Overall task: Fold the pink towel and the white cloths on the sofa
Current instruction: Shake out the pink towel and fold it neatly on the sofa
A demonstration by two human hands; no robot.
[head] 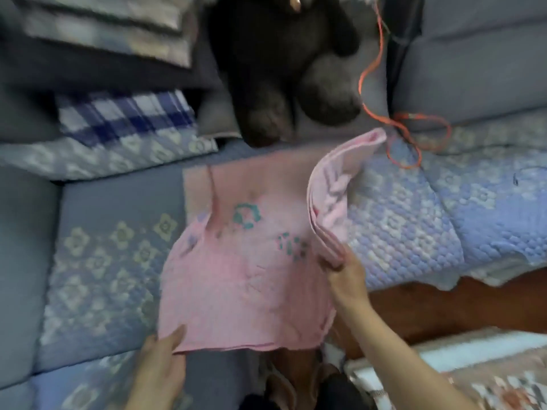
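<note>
The pink towel with green flower prints lies spread on the blue sofa seat, its near edge hanging over the front. My right hand pinches the towel's right edge and holds it lifted, so that side curls up and over toward the middle. At the near left corner, my left hand rests against the towel with its fingers fairly straight. The frame is blurred. No white cloths can be made out.
A dark plush toy sits at the back of the sofa. A blue checked cloth lies on stacked cushions at the left. An orange cord loops on the quilted blue cover at the right. A patterned rug covers the floor.
</note>
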